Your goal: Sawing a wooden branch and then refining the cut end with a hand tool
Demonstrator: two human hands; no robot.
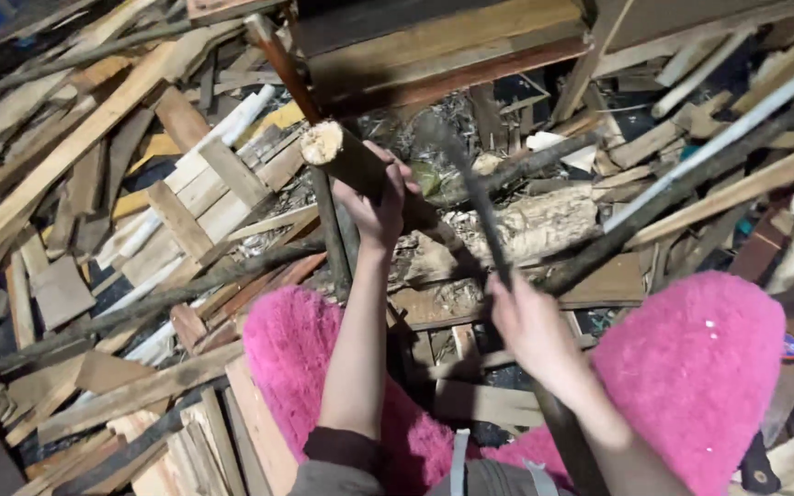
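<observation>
Head view: left hand (374,197) wrapped tight around a round branch piece (346,156), bark dark, cut end pale and fibrous, held upright-tilted above a chopping log (530,225) amid scrap planks (94,129). Right hand (530,326) fisted on a dark, motion-blurred blade (470,184) raised beside the branch. Fluffy pink fabric (691,367) covers both knees.

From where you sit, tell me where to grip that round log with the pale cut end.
Grip the round log mid-shaft, just below its pale cut end, coming from its right side, as the left hand does now. The shaft there is bare and narrow enough to wrap, and it slants up and left, away from the dark blade in the right hand.
</observation>
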